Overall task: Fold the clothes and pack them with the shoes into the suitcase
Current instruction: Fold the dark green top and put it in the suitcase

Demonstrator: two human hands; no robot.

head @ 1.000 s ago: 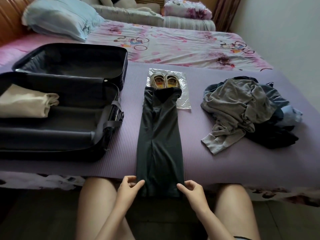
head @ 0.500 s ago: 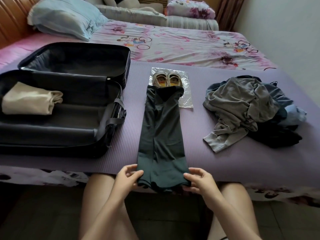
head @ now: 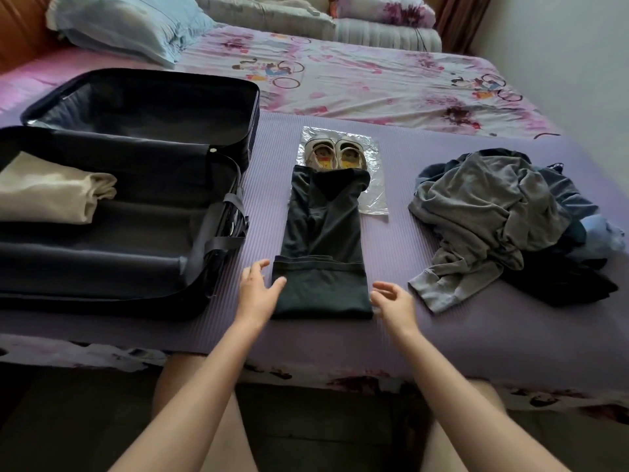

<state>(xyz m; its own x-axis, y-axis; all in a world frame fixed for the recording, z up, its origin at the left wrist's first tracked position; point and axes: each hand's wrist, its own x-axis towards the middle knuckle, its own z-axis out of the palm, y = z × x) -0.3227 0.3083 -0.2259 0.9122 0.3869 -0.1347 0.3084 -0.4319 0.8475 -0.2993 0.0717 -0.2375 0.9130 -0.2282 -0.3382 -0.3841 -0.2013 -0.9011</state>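
While left hand (head: pixel 257 294) lies open, fingers spread, thumb tip on left edge of long dark grey-green trousers (head: pixel 323 240), right hand (head: pixel 391 301) sits just beside right edge, fingers loosely curled, holding nothing. Trousers' near end doubled over.

Open black fabric suitcase (head: pixel 136 267) far left, folded beige garment (head: pixel 51 192) in near half. Pale sneakers (head: pixel 335 155) on clear plastic bag (head: pixel 372 195), trousers' far end overlapping. Crumpled grey-and-blue clothes pile (head: pixel 493 212) right.

All on ribbed purple mat (head: pixel 442 335); pink floral bedsheet (head: pixel 374 83), light blue pillow (head: pixel 129 25) behind.
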